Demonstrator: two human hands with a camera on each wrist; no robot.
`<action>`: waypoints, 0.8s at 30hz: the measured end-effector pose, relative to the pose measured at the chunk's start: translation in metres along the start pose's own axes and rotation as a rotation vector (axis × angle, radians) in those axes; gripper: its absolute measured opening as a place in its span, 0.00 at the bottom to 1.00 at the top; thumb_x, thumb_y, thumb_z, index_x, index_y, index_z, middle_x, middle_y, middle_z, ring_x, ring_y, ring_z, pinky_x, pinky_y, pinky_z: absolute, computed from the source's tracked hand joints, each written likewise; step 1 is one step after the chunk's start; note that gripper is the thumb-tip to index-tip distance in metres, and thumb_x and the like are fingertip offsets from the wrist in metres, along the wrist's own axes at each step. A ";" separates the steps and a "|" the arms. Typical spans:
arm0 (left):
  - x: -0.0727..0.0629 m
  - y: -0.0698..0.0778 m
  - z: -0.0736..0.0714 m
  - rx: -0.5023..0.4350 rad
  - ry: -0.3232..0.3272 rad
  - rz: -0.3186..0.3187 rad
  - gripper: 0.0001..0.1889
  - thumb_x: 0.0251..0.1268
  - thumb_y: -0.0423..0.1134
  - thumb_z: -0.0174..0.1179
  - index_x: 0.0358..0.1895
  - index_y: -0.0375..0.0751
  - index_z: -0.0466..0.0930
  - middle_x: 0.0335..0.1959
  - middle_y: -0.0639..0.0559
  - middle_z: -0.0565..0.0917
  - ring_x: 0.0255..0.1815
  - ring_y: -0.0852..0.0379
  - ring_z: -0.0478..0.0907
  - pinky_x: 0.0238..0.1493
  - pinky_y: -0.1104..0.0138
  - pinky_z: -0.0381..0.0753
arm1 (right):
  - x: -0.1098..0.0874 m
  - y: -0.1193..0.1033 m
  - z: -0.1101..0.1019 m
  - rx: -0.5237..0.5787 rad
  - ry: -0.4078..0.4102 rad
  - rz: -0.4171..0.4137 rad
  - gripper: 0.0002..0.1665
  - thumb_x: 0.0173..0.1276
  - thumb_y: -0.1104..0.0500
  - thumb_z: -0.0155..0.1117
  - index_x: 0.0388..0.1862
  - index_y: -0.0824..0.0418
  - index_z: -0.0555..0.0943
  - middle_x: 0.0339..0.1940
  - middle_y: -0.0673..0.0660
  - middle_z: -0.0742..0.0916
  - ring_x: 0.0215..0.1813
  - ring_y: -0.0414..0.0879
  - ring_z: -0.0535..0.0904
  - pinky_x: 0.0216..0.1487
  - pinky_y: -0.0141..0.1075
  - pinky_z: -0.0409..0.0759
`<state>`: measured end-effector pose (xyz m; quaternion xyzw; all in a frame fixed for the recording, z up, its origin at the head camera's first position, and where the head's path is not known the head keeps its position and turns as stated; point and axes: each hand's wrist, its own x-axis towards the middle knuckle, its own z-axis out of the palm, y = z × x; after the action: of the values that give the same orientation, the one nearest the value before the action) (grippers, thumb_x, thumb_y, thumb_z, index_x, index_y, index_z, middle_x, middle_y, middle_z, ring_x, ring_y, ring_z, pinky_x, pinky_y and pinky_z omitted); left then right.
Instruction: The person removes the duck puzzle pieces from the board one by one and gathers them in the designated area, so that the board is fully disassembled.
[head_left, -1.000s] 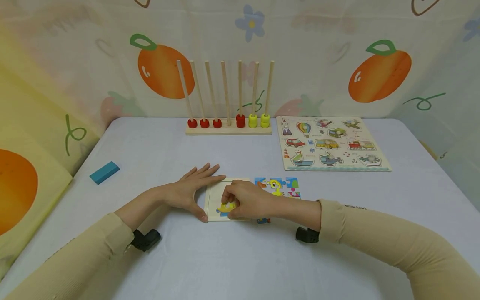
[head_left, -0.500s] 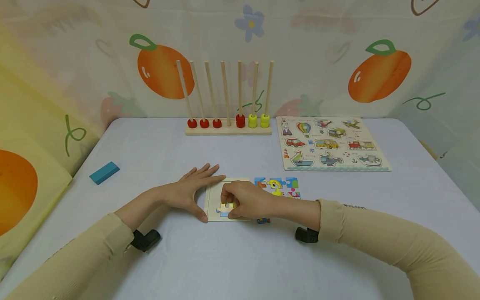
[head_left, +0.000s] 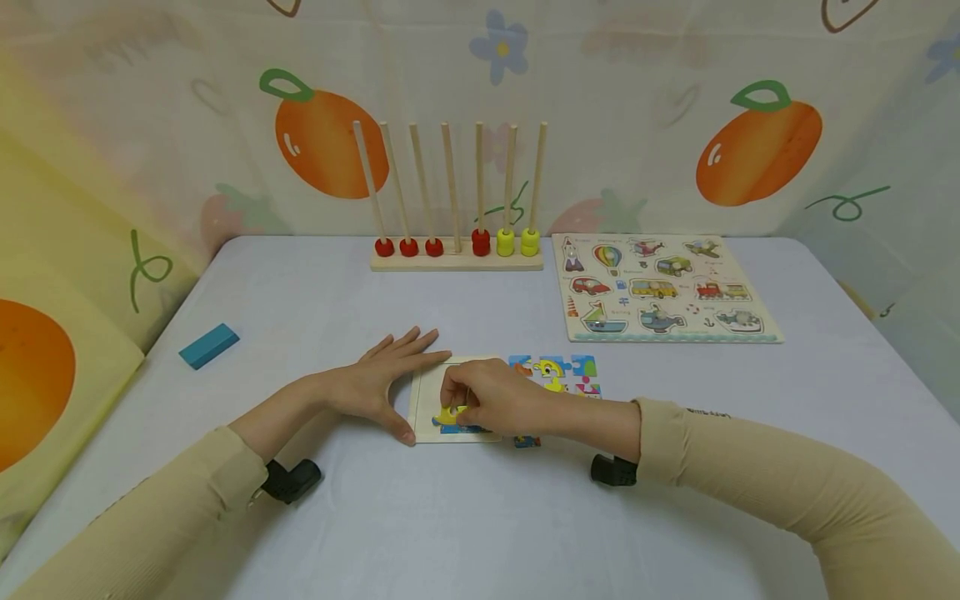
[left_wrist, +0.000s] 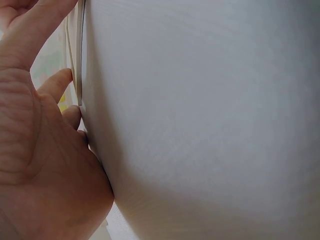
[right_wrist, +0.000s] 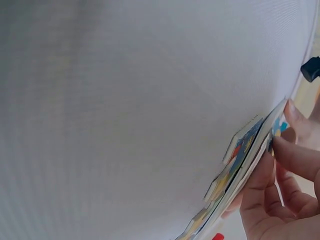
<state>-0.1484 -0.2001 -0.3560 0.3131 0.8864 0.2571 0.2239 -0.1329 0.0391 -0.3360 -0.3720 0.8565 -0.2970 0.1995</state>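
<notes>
A pale wooden puzzle tray [head_left: 426,387] lies flat on the table in the head view. Spread out along its left side, my left hand [head_left: 382,375] touches the edge with thumb and fingertips; the left wrist view shows this hand [left_wrist: 45,140] against the tray's rim. My right hand [head_left: 502,396] reaches over the tray from the right and pinches a yellow and blue jigsaw piece [head_left: 448,417] at the tray's lower part. The hand hides part of the piece and the tray's right half. In the right wrist view, thumb and fingers of the right hand [right_wrist: 280,195] meet low over the tray.
Several loose jigsaw pieces [head_left: 553,367] lie just right of the tray, partly under the right forearm. A bead-counting rack [head_left: 457,262] stands at the back, with a vehicle peg puzzle board [head_left: 660,287] to its right. A blue block [head_left: 209,345] lies at the far left.
The pinched piece looked pale and shiny half a second ago; now its yellow and blue show, with more blue visible beneath the right fingers. The left hand has stayed still.
</notes>
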 end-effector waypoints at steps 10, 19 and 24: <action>0.000 0.000 0.000 -0.001 -0.001 0.004 0.58 0.41 0.59 0.77 0.78 0.53 0.55 0.84 0.48 0.41 0.85 0.41 0.30 0.80 0.40 0.28 | 0.000 -0.001 -0.001 0.044 0.024 0.011 0.06 0.67 0.68 0.64 0.37 0.58 0.81 0.32 0.49 0.84 0.36 0.39 0.76 0.39 0.26 0.77; 0.000 0.000 0.001 0.002 0.000 0.006 0.57 0.42 0.58 0.77 0.78 0.53 0.55 0.84 0.47 0.42 0.84 0.41 0.30 0.79 0.39 0.28 | -0.003 -0.002 -0.007 0.105 0.029 0.013 0.07 0.68 0.69 0.61 0.41 0.61 0.81 0.30 0.51 0.83 0.34 0.39 0.76 0.39 0.25 0.77; 0.001 0.000 0.001 0.013 -0.003 -0.006 0.57 0.42 0.59 0.77 0.78 0.53 0.55 0.84 0.48 0.42 0.84 0.41 0.30 0.79 0.38 0.28 | -0.003 0.000 -0.014 0.117 0.025 0.002 0.09 0.68 0.70 0.60 0.45 0.62 0.82 0.30 0.51 0.83 0.34 0.39 0.76 0.40 0.25 0.78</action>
<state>-0.1488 -0.1995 -0.3569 0.3124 0.8885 0.2504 0.2240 -0.1389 0.0460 -0.3251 -0.3554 0.8405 -0.3509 0.2103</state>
